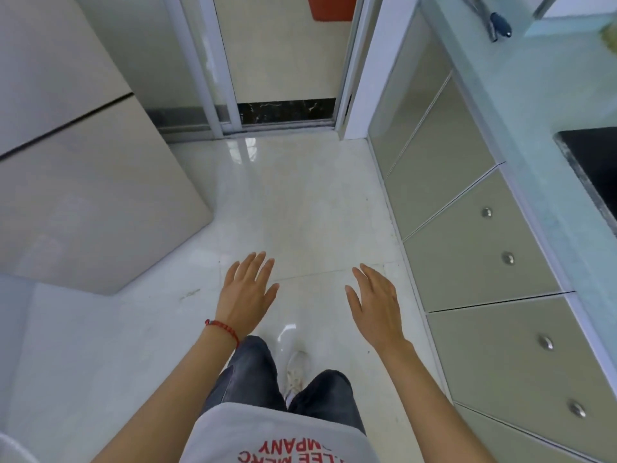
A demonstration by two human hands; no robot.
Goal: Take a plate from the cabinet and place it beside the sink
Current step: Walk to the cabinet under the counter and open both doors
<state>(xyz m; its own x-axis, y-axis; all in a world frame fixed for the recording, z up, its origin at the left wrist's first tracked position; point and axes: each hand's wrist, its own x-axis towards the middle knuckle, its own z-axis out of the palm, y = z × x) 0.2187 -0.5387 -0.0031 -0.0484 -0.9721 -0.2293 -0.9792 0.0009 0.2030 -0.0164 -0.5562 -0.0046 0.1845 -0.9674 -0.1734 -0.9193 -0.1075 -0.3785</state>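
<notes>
My left hand [246, 290], with a red cord bracelet at the wrist, hovers palm down over the pale tiled floor with its fingers spread and nothing in it. My right hand [375, 304] is held out beside it, also open and holding nothing. Grey-green cabinet fronts [480, 248] with round metal knobs run along the right, under a pale counter [531, 105]. No plate and no sink show in this view.
A black inset surface [594, 165] sits in the counter at the right edge. A dark-handled utensil [499, 25] lies on the counter far back. A tall beige appliance [83, 182] stands left. A sliding glass door [280, 61] is ahead.
</notes>
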